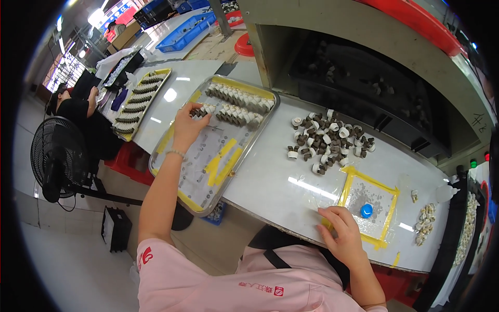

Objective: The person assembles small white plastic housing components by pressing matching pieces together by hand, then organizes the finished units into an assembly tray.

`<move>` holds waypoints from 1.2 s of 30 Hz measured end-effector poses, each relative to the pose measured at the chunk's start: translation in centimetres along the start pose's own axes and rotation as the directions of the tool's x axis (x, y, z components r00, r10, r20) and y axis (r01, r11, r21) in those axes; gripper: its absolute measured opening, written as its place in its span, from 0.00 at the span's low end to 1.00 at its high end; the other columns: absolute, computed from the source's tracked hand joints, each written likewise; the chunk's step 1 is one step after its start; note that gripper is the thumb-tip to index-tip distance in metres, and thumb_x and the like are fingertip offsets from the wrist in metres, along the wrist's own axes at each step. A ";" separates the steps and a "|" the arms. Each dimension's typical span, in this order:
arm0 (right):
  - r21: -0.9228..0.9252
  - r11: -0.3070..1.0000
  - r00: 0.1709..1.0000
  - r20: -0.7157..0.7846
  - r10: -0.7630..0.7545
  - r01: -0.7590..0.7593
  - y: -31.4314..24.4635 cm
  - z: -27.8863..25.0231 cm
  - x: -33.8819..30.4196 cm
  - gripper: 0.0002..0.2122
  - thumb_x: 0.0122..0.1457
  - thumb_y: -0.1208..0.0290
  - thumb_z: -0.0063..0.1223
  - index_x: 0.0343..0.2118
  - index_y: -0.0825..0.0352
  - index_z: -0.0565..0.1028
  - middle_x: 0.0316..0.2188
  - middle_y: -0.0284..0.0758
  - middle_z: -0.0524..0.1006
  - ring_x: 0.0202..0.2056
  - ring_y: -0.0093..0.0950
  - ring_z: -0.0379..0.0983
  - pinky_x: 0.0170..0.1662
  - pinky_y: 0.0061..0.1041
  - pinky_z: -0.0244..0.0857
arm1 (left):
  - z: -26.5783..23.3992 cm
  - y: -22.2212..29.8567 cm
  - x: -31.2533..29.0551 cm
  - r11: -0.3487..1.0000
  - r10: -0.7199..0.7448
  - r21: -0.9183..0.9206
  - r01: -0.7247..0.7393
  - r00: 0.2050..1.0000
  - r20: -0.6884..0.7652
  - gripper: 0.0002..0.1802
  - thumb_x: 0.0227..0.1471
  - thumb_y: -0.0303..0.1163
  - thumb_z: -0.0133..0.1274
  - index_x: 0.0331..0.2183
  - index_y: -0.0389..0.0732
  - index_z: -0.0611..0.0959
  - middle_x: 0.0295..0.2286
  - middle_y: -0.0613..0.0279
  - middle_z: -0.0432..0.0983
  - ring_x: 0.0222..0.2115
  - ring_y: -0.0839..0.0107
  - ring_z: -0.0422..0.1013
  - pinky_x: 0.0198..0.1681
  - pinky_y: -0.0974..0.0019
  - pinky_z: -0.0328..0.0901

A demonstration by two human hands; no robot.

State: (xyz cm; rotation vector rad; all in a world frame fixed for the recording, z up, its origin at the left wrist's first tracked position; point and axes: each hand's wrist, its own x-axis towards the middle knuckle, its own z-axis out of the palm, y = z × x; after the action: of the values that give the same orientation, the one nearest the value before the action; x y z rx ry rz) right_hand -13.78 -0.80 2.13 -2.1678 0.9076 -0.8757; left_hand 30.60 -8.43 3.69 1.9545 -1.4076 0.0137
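Observation:
My left hand (191, 125) reaches over a metal tray (274, 104), its fingers closed on a small white-and-dark capped part (208, 108) at the left end of a row. Two rows of such parts (240, 97) stand at the tray's far end. Strips of yellow tape (223, 162) lie on the tray's marked sheet. By the table's front edge is my right hand (342, 236), thumb and fingers apart, with a bit of yellow between them that I cannot make out. A loose pile of the same parts (332, 139) lies between the hands, farther back.
Right of my right hand, a blue round cap (366, 210) sits inside a yellow-taped square (397, 200). Small yellowish pieces (425, 223) and a white bottle (446, 193) are farther right. A dark box (358, 88) stands behind. At left are another filled tray (140, 104), a fan (57, 156) and a seated person (78, 109).

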 end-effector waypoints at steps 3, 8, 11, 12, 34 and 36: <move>0.007 1.000 1.000 0.004 0.019 -0.019 0.0 -0.1 0.0 0.17 0.47 0.80 0.60 0.43 0.67 0.75 0.37 0.40 0.73 0.37 0.38 0.72 0.39 0.30 0.68 | 1.7 -1.0 1.3 0.994 -0.106 -0.005 0.107 0.992 0.061 0.20 0.38 0.36 0.66 0.35 0.36 0.81 0.28 0.59 0.78 0.28 0.70 0.72 0.34 0.68 0.67; 0.011 1.000 1.000 -0.004 0.028 -0.028 0.0 -0.1 0.1 0.16 0.48 0.80 0.60 0.42 0.67 0.76 0.37 0.40 0.73 0.37 0.38 0.72 0.39 0.30 0.68 | 2.5 -1.5 1.7 0.994 -0.063 -0.080 0.073 0.991 0.118 0.19 0.44 0.38 0.62 0.37 0.36 0.82 0.32 0.55 0.79 0.31 0.67 0.73 0.36 0.67 0.66; 0.009 1.000 1.000 0.004 0.025 -0.025 0.0 -0.1 0.2 0.16 0.48 0.80 0.60 0.42 0.67 0.76 0.36 0.40 0.73 0.37 0.37 0.72 0.40 0.30 0.68 | 2.4 -1.7 1.6 0.997 -0.029 -0.071 0.040 0.990 0.138 0.18 0.48 0.39 0.58 0.37 0.36 0.82 0.34 0.53 0.78 0.34 0.63 0.72 0.38 0.65 0.65; 0.008 1.000 1.000 0.009 0.021 -0.021 0.1 -0.1 0.2 0.16 0.48 0.79 0.60 0.42 0.67 0.76 0.36 0.40 0.73 0.37 0.37 0.72 0.39 0.30 0.68 | 2.5 -1.5 1.4 0.997 -0.029 -0.072 0.039 0.990 0.141 0.18 0.48 0.39 0.58 0.37 0.36 0.82 0.34 0.53 0.78 0.34 0.63 0.72 0.38 0.65 0.65; -0.286 0.903 0.898 -0.395 0.195 -0.322 2.8 -10.9 -5.8 0.11 0.47 0.82 0.60 0.36 0.69 0.78 0.31 0.40 0.76 0.34 0.36 0.74 0.37 0.29 0.68 | 5.3 16.9 -11.2 0.837 0.524 -0.086 -0.540 0.746 0.411 0.23 0.44 0.18 0.52 0.46 0.36 0.75 0.44 0.46 0.68 0.43 0.48 0.67 0.49 0.56 0.62; -0.362 0.834 0.859 -0.458 0.230 -0.416 3.9 -13.6 -7.2 0.11 0.47 0.81 0.59 0.36 0.69 0.78 0.31 0.39 0.76 0.34 0.35 0.74 0.36 0.28 0.68 | 6.5 15.9 -11.5 0.855 0.500 -0.082 -0.512 0.773 0.390 0.20 0.45 0.16 0.51 0.44 0.35 0.77 0.44 0.47 0.67 0.42 0.49 0.68 0.46 0.57 0.64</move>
State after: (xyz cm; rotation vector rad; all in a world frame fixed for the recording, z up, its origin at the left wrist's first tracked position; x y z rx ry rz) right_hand -29.41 -1.34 4.84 -2.1238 1.7933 -1.0209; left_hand 10.20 -4.86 2.81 1.5886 -2.1914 -0.1241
